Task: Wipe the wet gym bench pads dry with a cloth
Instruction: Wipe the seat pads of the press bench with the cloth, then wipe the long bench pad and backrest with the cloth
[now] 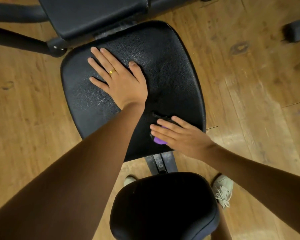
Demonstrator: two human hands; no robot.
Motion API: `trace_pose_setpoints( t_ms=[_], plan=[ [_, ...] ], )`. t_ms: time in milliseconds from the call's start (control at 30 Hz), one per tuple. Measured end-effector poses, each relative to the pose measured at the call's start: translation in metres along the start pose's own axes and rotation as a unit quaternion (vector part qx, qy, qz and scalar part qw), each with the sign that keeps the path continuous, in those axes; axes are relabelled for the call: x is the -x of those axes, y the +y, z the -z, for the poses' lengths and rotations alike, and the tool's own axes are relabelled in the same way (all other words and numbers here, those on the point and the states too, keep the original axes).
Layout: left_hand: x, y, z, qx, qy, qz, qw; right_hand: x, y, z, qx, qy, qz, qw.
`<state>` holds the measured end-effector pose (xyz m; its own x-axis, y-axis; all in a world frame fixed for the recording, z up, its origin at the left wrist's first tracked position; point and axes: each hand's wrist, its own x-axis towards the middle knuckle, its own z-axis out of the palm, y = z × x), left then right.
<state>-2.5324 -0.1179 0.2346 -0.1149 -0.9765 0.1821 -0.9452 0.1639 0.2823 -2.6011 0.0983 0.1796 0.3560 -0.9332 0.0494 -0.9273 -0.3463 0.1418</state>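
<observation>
We look straight down on a wooden plank floor (pixel 249 75) with a black gym bench standing on it. Its wide seat pad (pixel 171 66), grained black vinyl with a dull sheen, fills the middle of the view. A back pad (pixel 93 14) begins just beyond its far edge, and a small pad (pixel 163 205), rounded and dark, sits nearest to us, joined to the seat by a grey metal frame (pixel 160 161). Our left hand (pixel 121 80) lies flat on the left half of the seat pad, its grip fully open, fingers spread and holding nothing. Our right hand (pixel 182 137) rests at the near right edge of the same pad, its grip also open, fingers straight and pressing down on a purple cloth (pixel 158 140), which is mostly hidden beneath the palm. A pale laced shoe (pixel 222 189) stands on the floor to the right of the small pad. A gold ring (pixel 112 72) shows on one finger of the left hand.
</observation>
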Motion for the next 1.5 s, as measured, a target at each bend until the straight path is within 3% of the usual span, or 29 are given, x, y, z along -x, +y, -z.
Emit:
trace_pose_setpoints(
  t_ms=[200,333,467,634,700,767,834,1000,1100,1167,1234,1400,1500],
  plan=[
    [0.0,-0.003,0.009,0.012,-0.031,-0.011,0.999,0.017,0.002,0.013,-0.055,-0.057,-0.102,0.992],
    [0.013,-0.03,0.027,0.04,-0.105,-0.099,0.989,0.009,-0.01,0.024,-0.104,-0.062,-0.167,0.978],
    [0.046,-0.053,0.064,0.158,-0.246,-0.174,0.94,-0.001,-0.012,0.059,-0.189,-0.002,-0.245,0.951],
    [0.075,-0.04,0.138,0.293,-0.324,-0.124,0.891,-0.017,-0.007,0.122,-0.255,0.116,-0.291,0.915],
    [0.075,-0.026,0.173,0.351,-0.352,-0.075,0.865,-0.021,-0.005,0.153,-0.299,0.158,-0.3,0.892],
    [0.075,-0.009,0.206,0.427,-0.391,-0.025,0.815,-0.023,0.002,0.184,-0.349,0.19,-0.298,0.868],
    [0.076,0.006,0.233,0.467,-0.424,-0.027,0.776,-0.021,0.01,0.213,-0.395,0.211,-0.294,0.844],
    [0.081,0.043,0.275,0.549,-0.422,-0.037,0.72,-0.007,0.031,0.278,-0.494,0.217,-0.309,0.783],
    [0.088,0.068,0.3,0.563,-0.41,-0.029,0.717,0.01,0.046,0.318,-0.588,0.225,-0.301,0.716],
    [0.094,0.083,0.316,0.575,-0.403,-0.012,0.712,0.022,0.056,0.341,-0.642,0.263,-0.312,0.648],
    [0.102,0.099,0.331,0.589,-0.412,-0.001,0.695,0.034,0.065,0.361,-0.648,0.31,-0.344,0.604],
    [0.126,0.132,0.364,0.631,-0.437,-0.01,0.641,0.063,0.078,0.393,-0.648,0.347,-0.407,0.542],
    [0.143,0.152,0.38,0.636,-0.424,0.011,0.644,0.084,0.085,0.407,-0.612,0.35,-0.435,0.56]
  ],
)
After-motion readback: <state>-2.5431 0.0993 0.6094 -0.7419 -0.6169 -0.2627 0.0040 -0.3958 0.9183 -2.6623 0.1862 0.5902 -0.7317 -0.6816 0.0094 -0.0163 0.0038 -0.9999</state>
